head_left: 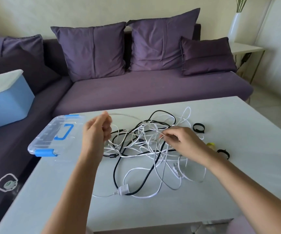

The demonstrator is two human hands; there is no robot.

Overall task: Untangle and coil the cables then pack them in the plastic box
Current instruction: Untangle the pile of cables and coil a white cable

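Cables (144, 155): white + black, one loose tangled heap mid-table, outside the box, just R of it.

Purple sofa (153, 86) behind, L-shaped. White table (153, 213) in front, carrying heap, box + small bits. Purple cushions (94, 49) propped along sofa back. Blue bin (6, 105) w/ white lid on sofa's L wing, well apart from table. Plastic box (52, 135): clear, blue handle + clips, lid on, flat at table's far-L corner. Side table (246, 47) far R w/ white vase (235, 26) + green stems on it.

Left hand (97, 130): raised betw. box + heap, curled in a fist round a white strand running off into the heap. Right hand (183, 141): low over heap's R side, fingertips pinching a thin white strand. Hands apart, heap's middle betw. them.

White plug (123, 190) at heap's near edge, touching a black cable. Black strap ring (198, 127) on table just R of heap; second strap ring (223, 153) nearer, apart from the first. Small yellow item (210, 145) betw. them, mostly hidden behind R wrist; can't tell what.
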